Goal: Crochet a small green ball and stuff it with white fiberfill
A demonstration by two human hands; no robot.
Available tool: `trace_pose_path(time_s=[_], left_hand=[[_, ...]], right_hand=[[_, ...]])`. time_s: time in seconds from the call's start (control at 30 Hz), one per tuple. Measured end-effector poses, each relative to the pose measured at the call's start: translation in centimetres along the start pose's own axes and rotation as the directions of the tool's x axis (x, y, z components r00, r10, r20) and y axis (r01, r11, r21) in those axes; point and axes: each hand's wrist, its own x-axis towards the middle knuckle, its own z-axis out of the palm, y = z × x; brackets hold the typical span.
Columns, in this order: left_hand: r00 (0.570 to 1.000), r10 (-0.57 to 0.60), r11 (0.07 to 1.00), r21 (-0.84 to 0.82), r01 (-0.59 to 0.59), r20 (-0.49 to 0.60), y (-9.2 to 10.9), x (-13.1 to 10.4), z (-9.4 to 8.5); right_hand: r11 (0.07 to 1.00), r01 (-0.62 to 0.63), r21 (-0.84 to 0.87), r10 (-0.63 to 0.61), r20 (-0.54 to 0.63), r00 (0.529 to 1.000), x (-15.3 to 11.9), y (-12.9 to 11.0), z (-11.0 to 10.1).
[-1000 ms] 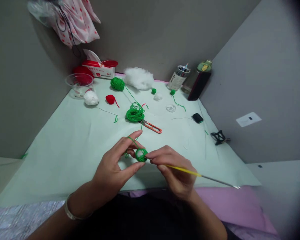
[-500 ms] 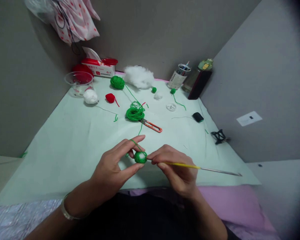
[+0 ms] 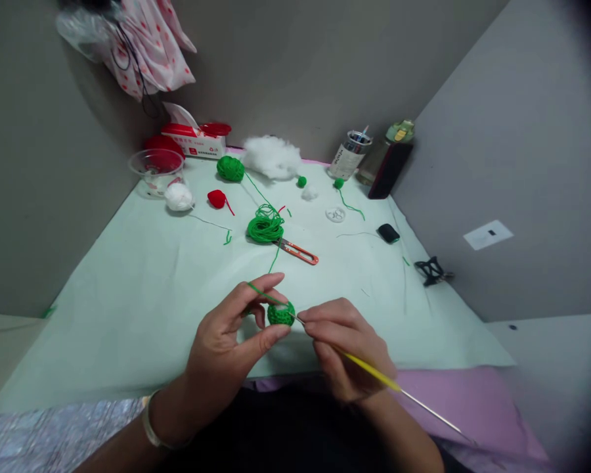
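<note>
My left hand (image 3: 231, 335) is closed on a small green crocheted ball (image 3: 280, 315), pinching it between thumb and fingers. White stuffing shows at the ball's top opening. Green yarn runs over my left index finger and back to a loose green coil (image 3: 266, 226) on the table. Between the fingers of my right hand (image 3: 349, 341) is a crochet hook (image 3: 374, 372) with a yellow grip and metal ends. Its near tip touches the right side of the ball; the far end slants down to the right.
Orange thread snips (image 3: 300, 253) lie beside the coil. Behind are a green yarn ball (image 3: 230, 169), white stuffing (image 3: 272, 157), a red piece (image 3: 217, 198) and white yarn (image 3: 179, 196). A pen can (image 3: 347, 156) and a bottle (image 3: 387, 154) stand at back right, a tissue box (image 3: 197, 141) at back left.
The hook has tilted, its far end swinging down toward me. The ball has turned so less stuffing shows. My right hand has shifted slightly lower.
</note>
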Motion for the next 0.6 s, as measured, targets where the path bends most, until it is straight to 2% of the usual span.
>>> trace_pose_path(time_s=[0.13,0.23,0.37,0.5,0.53,0.6], left_hand=[[0.998,0.058,0.997,0.046,-0.056,-0.030,-0.2,0.1,0.0],[0.999,0.025,1.000,0.006,-0.025,-0.026,-0.2,0.1,0.1],[0.995,-0.082,0.994,-0.083,0.078,-0.049,-0.2,-0.1,0.4],[0.979,-0.199,0.969,-0.158,0.190,-0.040,0.1,-0.4,1.0],[0.970,-0.244,0.945,-0.226,0.235,-0.010,0.2,-0.4,1.1],[0.928,-0.355,0.834,-0.409,0.371,0.116,0.5,-0.1,1.1]], right_hand=[[1.000,-0.007,-0.024,0.006,-0.018,1.000,-0.4,0.1,0.1],[0.993,0.027,-0.113,-0.029,-0.021,0.999,-1.0,0.3,0.5],[0.921,0.218,-0.322,-0.216,0.042,0.976,-1.5,0.9,0.9],[0.881,0.260,-0.394,-0.265,0.043,0.963,-1.9,1.3,1.1],[0.879,0.277,-0.388,-0.284,0.040,0.958,-1.9,1.3,1.1],[0.915,0.217,-0.341,-0.208,0.062,0.976,-2.1,1.3,0.9]])
